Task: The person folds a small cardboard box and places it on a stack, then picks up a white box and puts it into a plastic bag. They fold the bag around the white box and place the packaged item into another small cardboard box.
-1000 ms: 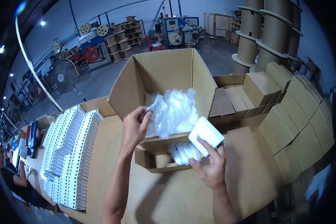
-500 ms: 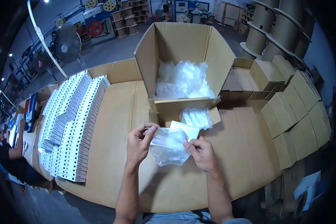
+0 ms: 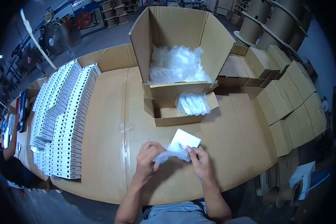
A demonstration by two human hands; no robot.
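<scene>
A flat white box [image 3: 183,138] with a small red mark near its lower edge is held low over the cardboard-covered table. My right hand [image 3: 200,161] pinches its lower right corner between thumb and fingers. My left hand [image 3: 148,161] is closed on a crumpled clear plastic bag [image 3: 172,154], which stretches across to the box's lower edge and overlaps it. Just beyond the hands stands a small open carton [image 3: 179,120], with a bundle of clear plastic bags [image 3: 193,104] in its right part.
Behind the small carton rises a large open carton [image 3: 183,24] with loose plastic bags [image 3: 177,63]. Stacked white boxes [image 3: 69,145] line the left side. Brown cartons [image 3: 287,106] are piled at right. A person [image 3: 15,164] sits at the far left; a fan [image 3: 56,39] stands behind.
The view has tipped down. The bag, spread wide between my hands before, is now bunched up at the white box's lower edge. My left hand has turned, its knuckles now up.
</scene>
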